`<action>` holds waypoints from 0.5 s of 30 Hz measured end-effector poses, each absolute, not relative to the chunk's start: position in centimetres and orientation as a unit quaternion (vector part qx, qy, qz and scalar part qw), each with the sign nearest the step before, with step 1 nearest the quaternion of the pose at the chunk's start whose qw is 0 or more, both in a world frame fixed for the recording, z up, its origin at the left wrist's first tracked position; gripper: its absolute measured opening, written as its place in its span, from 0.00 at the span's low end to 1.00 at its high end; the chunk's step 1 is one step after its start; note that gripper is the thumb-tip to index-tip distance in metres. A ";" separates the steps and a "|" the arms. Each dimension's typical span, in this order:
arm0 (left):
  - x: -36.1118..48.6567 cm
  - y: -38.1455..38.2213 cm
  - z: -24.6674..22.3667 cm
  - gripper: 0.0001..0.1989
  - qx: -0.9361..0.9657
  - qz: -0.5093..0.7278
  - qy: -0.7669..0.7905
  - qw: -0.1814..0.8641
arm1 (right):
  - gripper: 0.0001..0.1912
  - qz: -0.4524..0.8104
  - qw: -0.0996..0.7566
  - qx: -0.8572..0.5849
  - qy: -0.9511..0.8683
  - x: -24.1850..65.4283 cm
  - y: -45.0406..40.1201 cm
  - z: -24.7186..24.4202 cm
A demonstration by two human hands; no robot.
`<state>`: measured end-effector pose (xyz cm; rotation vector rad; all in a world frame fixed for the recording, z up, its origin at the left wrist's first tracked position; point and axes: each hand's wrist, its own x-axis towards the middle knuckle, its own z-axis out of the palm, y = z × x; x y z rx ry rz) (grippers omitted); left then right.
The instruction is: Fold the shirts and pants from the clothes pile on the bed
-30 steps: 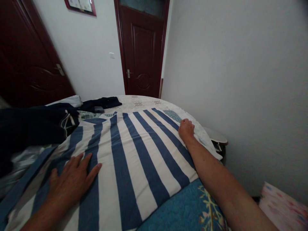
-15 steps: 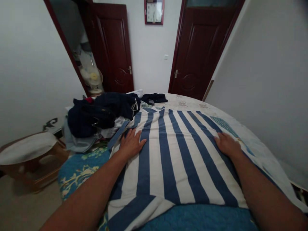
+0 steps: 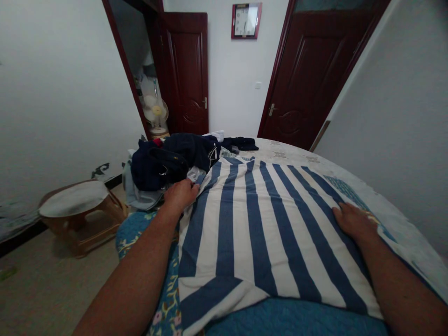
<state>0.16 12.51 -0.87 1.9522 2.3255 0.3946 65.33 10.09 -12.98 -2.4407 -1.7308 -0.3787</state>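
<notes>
A blue-and-white striped shirt (image 3: 241, 224) lies spread on the bed, its lower left corner folded over. At its upper left edge, by the sleeve, my left hand (image 3: 180, 195) is closed, with the fingers curled and partly hidden; it appears to pinch the shirt's cloth. My right hand (image 3: 355, 221) rests on the shirt's right edge with its fingers stretched out. Beyond my left hand is a heap of dark clothes (image 3: 178, 154), close to the shirt's sleeve.
Under the shirt is a blue quilted cover (image 3: 294, 317) with a floral part at the left. A pale patterned sheet (image 3: 297, 156) covers the far side. To the left stands a wooden stool (image 3: 75, 200). A fan (image 3: 156, 112) is past the open door (image 3: 187, 70).
My left hand has moved off the shirt's surface to its left edge, its fingers curling in. My right hand stays on the right edge. The view has turned left.
</notes>
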 end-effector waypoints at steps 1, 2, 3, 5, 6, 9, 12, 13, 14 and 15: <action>0.0 12.9 -1.2 0.25 0.641 0.110 0.757 0.069 | 0.36 -0.115 0.053 -0.808 -0.575 65.2 10.0 -12.8; -0.1 13.4 -1.6 0.25 0.643 0.100 0.753 0.093 | 0.37 -0.110 0.048 -0.808 -0.576 65.1 9.9 -12.7; -0.3 13.8 -2.0 0.25 0.647 0.100 0.747 0.113 | 0.37 -0.108 0.046 -0.809 -0.576 65.1 9.9 -12.6; -0.6 14.4 -2.7 0.24 0.659 0.111 0.731 0.141 | 0.37 -0.112 0.049 -0.809 -0.575 64.9 9.8 -12.6; -0.6 14.6 -3.0 0.23 0.665 0.115 0.723 0.149 | 0.37 -0.114 0.053 -0.810 -0.573 64.9 9.8 -12.6; -0.2 14.6 -3.2 0.18 0.689 0.128 0.700 0.138 | 0.36 -0.115 0.069 -0.814 -0.565 64.6 9.7 -12.7; 0.3 14.2 -2.8 0.16 0.681 0.145 0.716 0.040 | 0.36 -0.114 0.084 -0.819 -0.556 64.1 9.5 -12.5; 0.4 14.0 -2.6 0.17 0.666 0.145 0.732 -0.004 | 0.36 -0.113 0.088 -0.821 -0.552 63.9 9.4 -12.3; 0.4 13.9 -2.4 0.18 0.649 0.141 0.747 -0.040 | 0.36 -0.112 0.091 -0.824 -0.548 63.7 9.3 -12.2; 0.4 13.7 -2.2 0.19 0.637 0.131 0.757 -0.061 | 0.36 -0.110 0.093 -0.827 -0.543 63.4 9.2 -12.0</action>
